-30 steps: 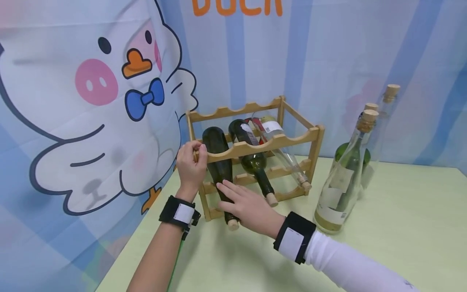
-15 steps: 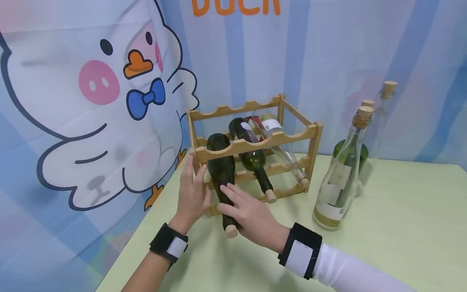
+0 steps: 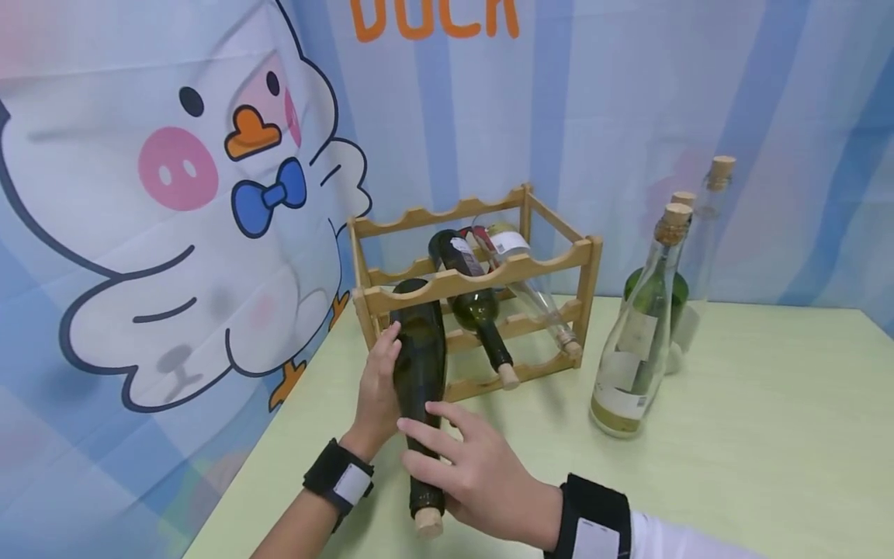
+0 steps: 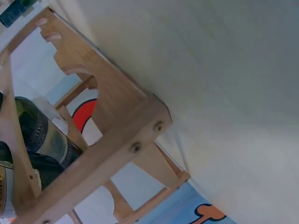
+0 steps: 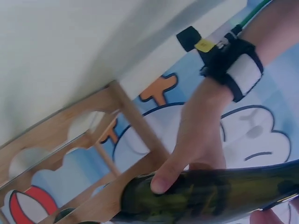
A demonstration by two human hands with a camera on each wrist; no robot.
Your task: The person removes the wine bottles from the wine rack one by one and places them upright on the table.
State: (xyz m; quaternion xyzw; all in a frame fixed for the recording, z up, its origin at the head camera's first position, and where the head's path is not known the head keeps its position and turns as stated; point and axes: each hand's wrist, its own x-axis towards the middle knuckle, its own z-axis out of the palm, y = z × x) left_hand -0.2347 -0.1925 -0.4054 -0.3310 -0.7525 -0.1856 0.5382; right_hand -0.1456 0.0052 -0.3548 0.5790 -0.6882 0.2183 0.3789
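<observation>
A dark green wine bottle [image 3: 421,349] with a cork tilts neck-down toward me, its base end at the front rail of the wooden wine rack [image 3: 589,303]. My left hand [image 3: 380,388] holds the bottle's body from the left; in the right wrist view its thumb [image 5: 164,182] lies over the glass near the base. Around the neck, my right hand [image 3: 485,473] grips from the right, just above the cork. Two bottles lie in the rack: a dark green one [image 3: 477,309] and a clear one [image 3: 510,243] with a white label. The left wrist view shows only the rack and bottles, no hand.
Right of the rack stand a clear corked bottle [image 3: 621,380], a green one [image 3: 680,295] behind it and a tall clear one [image 3: 707,241]. A duck-printed cloth [image 3: 230,341] hangs behind and left of the pale green table [image 3: 754,419].
The left hand has let go of the rack's corner and taken hold of the bottle's body. The bottle has slid out toward me, and the right hand has come nearer with its neck.
</observation>
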